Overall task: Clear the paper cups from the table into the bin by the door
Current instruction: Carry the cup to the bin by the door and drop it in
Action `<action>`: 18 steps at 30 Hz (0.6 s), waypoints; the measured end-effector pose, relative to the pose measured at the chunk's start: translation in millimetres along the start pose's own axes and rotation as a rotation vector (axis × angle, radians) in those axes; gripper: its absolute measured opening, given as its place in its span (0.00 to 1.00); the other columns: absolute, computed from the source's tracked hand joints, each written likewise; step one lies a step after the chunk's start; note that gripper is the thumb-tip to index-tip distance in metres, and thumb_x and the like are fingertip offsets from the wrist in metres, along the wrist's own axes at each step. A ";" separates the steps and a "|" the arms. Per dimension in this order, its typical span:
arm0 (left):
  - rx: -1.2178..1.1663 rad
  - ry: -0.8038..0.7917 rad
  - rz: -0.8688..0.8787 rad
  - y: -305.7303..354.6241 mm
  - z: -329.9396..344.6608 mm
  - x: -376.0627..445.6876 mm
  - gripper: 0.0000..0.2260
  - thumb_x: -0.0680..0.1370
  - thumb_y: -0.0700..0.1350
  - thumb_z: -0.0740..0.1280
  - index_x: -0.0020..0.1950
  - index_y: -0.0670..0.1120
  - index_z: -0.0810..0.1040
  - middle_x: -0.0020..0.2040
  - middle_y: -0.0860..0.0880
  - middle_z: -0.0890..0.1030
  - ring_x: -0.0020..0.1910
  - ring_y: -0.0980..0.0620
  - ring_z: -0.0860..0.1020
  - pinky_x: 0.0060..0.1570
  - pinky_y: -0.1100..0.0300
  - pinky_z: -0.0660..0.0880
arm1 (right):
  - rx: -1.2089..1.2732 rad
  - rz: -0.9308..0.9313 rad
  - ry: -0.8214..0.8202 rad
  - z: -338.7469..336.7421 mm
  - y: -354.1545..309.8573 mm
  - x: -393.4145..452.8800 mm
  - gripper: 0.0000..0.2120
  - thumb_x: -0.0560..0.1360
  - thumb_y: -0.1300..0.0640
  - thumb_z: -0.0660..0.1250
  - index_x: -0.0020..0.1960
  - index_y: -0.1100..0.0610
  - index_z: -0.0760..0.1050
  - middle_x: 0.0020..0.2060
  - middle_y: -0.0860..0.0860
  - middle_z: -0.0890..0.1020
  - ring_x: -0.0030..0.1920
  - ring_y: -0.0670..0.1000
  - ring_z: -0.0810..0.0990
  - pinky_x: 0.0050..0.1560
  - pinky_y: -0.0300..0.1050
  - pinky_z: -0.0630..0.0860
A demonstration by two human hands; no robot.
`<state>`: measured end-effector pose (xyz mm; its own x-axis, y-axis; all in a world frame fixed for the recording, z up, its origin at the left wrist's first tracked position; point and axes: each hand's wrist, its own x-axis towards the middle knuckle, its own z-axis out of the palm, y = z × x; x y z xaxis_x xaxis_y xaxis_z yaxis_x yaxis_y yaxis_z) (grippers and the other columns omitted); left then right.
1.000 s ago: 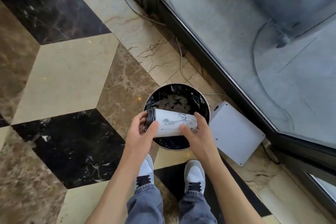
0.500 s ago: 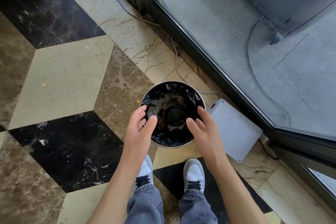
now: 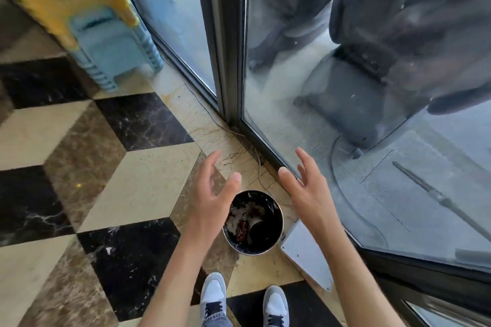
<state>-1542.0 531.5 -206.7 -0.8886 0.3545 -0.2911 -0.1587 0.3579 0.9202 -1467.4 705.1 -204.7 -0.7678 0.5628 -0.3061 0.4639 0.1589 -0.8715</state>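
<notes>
Both hands hang empty above the floor, fingers spread and slightly curled: the left hand (image 3: 212,191) covers the left rim of the round metal bin with a black liner (image 3: 276,233), while the right hand (image 3: 305,188) is just past its right side. Inside the bin lies a paper cup (image 3: 256,229), its dark mouth facing up among crumpled waste too jumbled to identify. A flat white box (image 3: 305,255) beside the bin is partly hidden by the right forearm. Grey-and-white sneakers (image 3: 212,292) are cut off below.
</notes>
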 end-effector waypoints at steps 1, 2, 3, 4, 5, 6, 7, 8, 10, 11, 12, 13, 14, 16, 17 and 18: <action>0.004 0.020 0.044 30.0 -9.0 -6.6 0.28 0.75 0.60 0.65 0.76 0.61 0.65 0.75 0.63 0.66 0.73 0.66 0.64 0.70 0.62 0.62 | 0.000 -0.053 0.007 -12.3 -28.4 -4.7 0.33 0.77 0.42 0.65 0.78 0.47 0.59 0.77 0.44 0.63 0.76 0.45 0.62 0.75 0.53 0.62; 0.009 0.036 0.083 60.2 -18.3 -15.6 0.29 0.75 0.60 0.64 0.76 0.60 0.64 0.76 0.62 0.66 0.74 0.65 0.64 0.70 0.64 0.61 | -0.005 -0.100 0.017 -25.4 -58.4 -12.1 0.34 0.75 0.40 0.64 0.78 0.47 0.58 0.77 0.44 0.63 0.76 0.44 0.61 0.76 0.54 0.62; 0.010 0.047 0.127 88.4 -27.5 -25.2 0.30 0.75 0.60 0.64 0.77 0.60 0.64 0.76 0.62 0.66 0.74 0.65 0.63 0.70 0.65 0.61 | -0.004 -0.146 0.027 -38.1 -85.8 -20.1 0.36 0.74 0.38 0.64 0.78 0.47 0.58 0.77 0.44 0.63 0.76 0.43 0.60 0.76 0.54 0.61; 0.006 0.059 0.176 120.2 -41.5 -37.0 0.30 0.76 0.60 0.64 0.77 0.61 0.63 0.75 0.64 0.66 0.74 0.67 0.63 0.70 0.66 0.61 | 0.002 -0.192 0.032 -50.3 -121.3 -31.3 0.38 0.72 0.35 0.63 0.78 0.46 0.58 0.77 0.43 0.63 0.76 0.42 0.60 0.76 0.54 0.61; -0.003 0.063 0.210 143.4 -50.2 -45.3 0.29 0.76 0.59 0.65 0.77 0.62 0.63 0.74 0.67 0.65 0.73 0.70 0.62 0.70 0.64 0.61 | 0.012 -0.227 0.032 -60.6 -146.0 -38.5 0.39 0.71 0.33 0.63 0.78 0.45 0.58 0.77 0.42 0.63 0.76 0.41 0.59 0.76 0.53 0.61; -0.014 0.070 0.234 164.1 -56.0 -53.1 0.29 0.76 0.60 0.65 0.77 0.63 0.62 0.72 0.69 0.65 0.72 0.73 0.61 0.70 0.63 0.60 | 0.022 -0.264 0.034 -70.3 -167.8 -45.8 0.40 0.71 0.31 0.64 0.78 0.44 0.57 0.77 0.42 0.62 0.77 0.40 0.58 0.77 0.53 0.60; -0.024 0.087 0.272 191.3 -67.2 -63.5 0.30 0.76 0.60 0.65 0.77 0.64 0.62 0.71 0.70 0.64 0.72 0.73 0.60 0.71 0.61 0.59 | 0.039 -0.321 0.029 -80.7 -197.0 -56.6 0.41 0.71 0.31 0.64 0.78 0.44 0.57 0.77 0.42 0.62 0.77 0.40 0.58 0.77 0.53 0.60; -0.028 0.110 0.306 214.9 -77.0 -73.3 0.31 0.76 0.61 0.65 0.78 0.64 0.61 0.72 0.70 0.64 0.73 0.71 0.60 0.72 0.60 0.59 | 0.040 -0.362 0.029 -90.8 -223.2 -68.3 0.40 0.71 0.32 0.64 0.78 0.45 0.56 0.77 0.42 0.62 0.77 0.40 0.57 0.77 0.54 0.59; -0.011 0.156 0.392 256.5 -95.6 -93.6 0.33 0.74 0.64 0.65 0.78 0.63 0.62 0.75 0.65 0.64 0.75 0.67 0.60 0.72 0.61 0.58 | 0.014 -0.453 0.041 -106.8 -270.2 -90.0 0.39 0.73 0.34 0.64 0.78 0.45 0.55 0.78 0.42 0.60 0.77 0.40 0.56 0.77 0.53 0.58; -0.002 0.177 0.431 275.1 -104.9 -102.9 0.33 0.73 0.65 0.65 0.77 0.63 0.62 0.76 0.63 0.64 0.75 0.67 0.60 0.71 0.62 0.58 | -0.013 -0.498 0.048 -113.5 -291.8 -100.4 0.40 0.73 0.32 0.63 0.79 0.45 0.54 0.78 0.42 0.59 0.77 0.40 0.56 0.78 0.52 0.58; 0.003 0.194 0.464 291.4 -114.3 -110.8 0.32 0.73 0.65 0.65 0.77 0.65 0.62 0.77 0.63 0.64 0.75 0.67 0.60 0.69 0.64 0.59 | -0.038 -0.534 0.055 -119.1 -312.2 -110.9 0.40 0.72 0.31 0.62 0.79 0.44 0.53 0.78 0.41 0.58 0.77 0.40 0.56 0.78 0.51 0.58; 0.010 0.207 0.490 305.5 -123.3 -117.8 0.32 0.73 0.65 0.65 0.76 0.66 0.61 0.77 0.63 0.63 0.75 0.68 0.60 0.68 0.65 0.59 | -0.054 -0.566 0.063 -124.1 -329.4 -120.0 0.41 0.72 0.31 0.61 0.79 0.44 0.52 0.79 0.40 0.57 0.77 0.40 0.55 0.78 0.50 0.57; 0.019 0.222 0.512 317.6 -132.1 -124.3 0.32 0.73 0.65 0.65 0.76 0.67 0.61 0.77 0.63 0.62 0.75 0.68 0.59 0.67 0.65 0.59 | -0.066 -0.590 0.074 -128.4 -344.9 -128.4 0.41 0.71 0.32 0.61 0.79 0.43 0.52 0.79 0.40 0.56 0.77 0.40 0.55 0.78 0.49 0.57; 0.036 0.251 0.549 335.2 -148.8 -134.0 0.32 0.73 0.65 0.65 0.76 0.69 0.60 0.78 0.63 0.61 0.75 0.68 0.58 0.65 0.67 0.58 | -0.078 -0.630 0.084 -133.4 -369.7 -140.6 0.41 0.71 0.33 0.61 0.79 0.44 0.52 0.79 0.41 0.56 0.78 0.40 0.54 0.78 0.50 0.56; 0.046 0.267 0.563 341.7 -156.9 -137.6 0.32 0.73 0.66 0.65 0.76 0.69 0.60 0.78 0.62 0.61 0.75 0.68 0.57 0.63 0.69 0.58 | -0.080 -0.644 0.086 -134.2 -379.8 -145.6 0.41 0.72 0.34 0.61 0.80 0.44 0.51 0.79 0.41 0.56 0.78 0.41 0.54 0.78 0.50 0.56; 0.056 0.284 0.574 346.5 -164.6 -141.3 0.32 0.73 0.67 0.64 0.76 0.70 0.59 0.78 0.62 0.60 0.75 0.69 0.57 0.62 0.70 0.58 | -0.080 -0.654 0.083 -133.5 -388.4 -150.0 0.40 0.72 0.35 0.62 0.80 0.44 0.52 0.79 0.41 0.55 0.78 0.41 0.54 0.78 0.50 0.56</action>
<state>-1542.2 463.3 196.4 -0.9060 0.2629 0.3318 0.3923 0.2267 0.8915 -1473.4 667.3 230.8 -0.8670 0.3900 0.3102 -0.0526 0.5473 -0.8353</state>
